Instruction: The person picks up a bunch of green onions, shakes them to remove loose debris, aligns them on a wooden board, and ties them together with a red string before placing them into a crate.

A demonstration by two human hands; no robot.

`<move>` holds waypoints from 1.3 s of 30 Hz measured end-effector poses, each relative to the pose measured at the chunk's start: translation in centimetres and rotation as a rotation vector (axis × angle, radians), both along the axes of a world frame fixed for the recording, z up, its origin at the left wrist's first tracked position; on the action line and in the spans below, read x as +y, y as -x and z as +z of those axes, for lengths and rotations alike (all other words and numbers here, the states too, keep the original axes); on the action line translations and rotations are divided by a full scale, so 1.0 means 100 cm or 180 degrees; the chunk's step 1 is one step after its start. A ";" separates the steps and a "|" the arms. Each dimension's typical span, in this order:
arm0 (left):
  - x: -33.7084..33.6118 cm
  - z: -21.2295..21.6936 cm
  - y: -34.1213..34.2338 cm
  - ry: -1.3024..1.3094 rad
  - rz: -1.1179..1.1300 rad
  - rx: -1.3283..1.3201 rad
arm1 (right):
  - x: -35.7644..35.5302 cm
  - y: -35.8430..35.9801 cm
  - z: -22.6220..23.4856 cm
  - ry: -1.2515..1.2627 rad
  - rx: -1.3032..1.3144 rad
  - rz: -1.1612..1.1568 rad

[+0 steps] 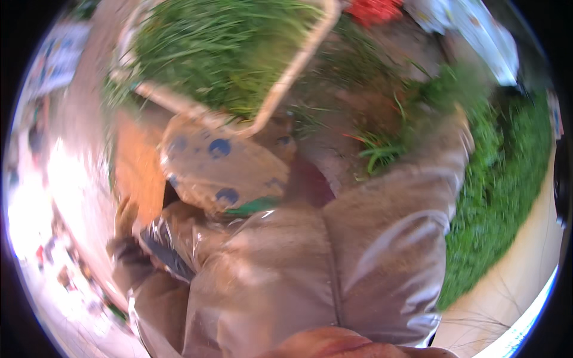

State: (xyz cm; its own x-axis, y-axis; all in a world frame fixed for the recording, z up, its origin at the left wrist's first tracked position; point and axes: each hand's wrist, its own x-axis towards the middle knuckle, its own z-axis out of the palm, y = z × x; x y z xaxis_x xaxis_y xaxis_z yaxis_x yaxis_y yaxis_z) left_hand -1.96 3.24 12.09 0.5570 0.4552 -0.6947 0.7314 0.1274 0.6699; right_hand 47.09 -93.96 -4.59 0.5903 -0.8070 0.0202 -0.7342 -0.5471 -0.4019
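Observation:
At the left, my left hand [126, 216] is beside an upright orange-brown board [140, 161]. Its fingers point up and look apart, with nothing visible in them. My right arm stretches out to the far right. My right hand [461, 113] is smeared and partly hidden, closed around a bunch of long grass-like greens [459, 80] that blurs with it. Ahead of me, a pale-framed crate [280, 89] is heaped with long thin green leaves [215, 51].
A large green pile [498, 209] lies along my right side. Loose stalks [382, 149] are scattered on the dirty floor [340, 122]. A blue-spotted plastic covering [224, 164] lies over my knee. White bags [477, 36] and a red bag [375, 11] are at the far right.

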 end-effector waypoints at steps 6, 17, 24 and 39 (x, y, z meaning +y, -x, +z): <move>-0.020 -0.016 -0.009 -0.0066 0.0255 -0.0443 | 0.092 -0.002 0.100 -0.0894 -0.2415 0.1284; -0.124 -0.045 -0.081 0.0004 -0.0130 -0.1185 | 0.504 -0.031 0.050 0.0304 0.2516 0.4938; -0.126 -0.068 -0.060 0.0243 0.0328 -0.1201 | 0.537 -0.026 -0.022 0.0477 0.3563 0.4240; -0.110 -0.078 -0.074 0.0334 0.0578 -0.1129 | 0.727 -0.054 0.060 -0.0656 0.0811 0.5737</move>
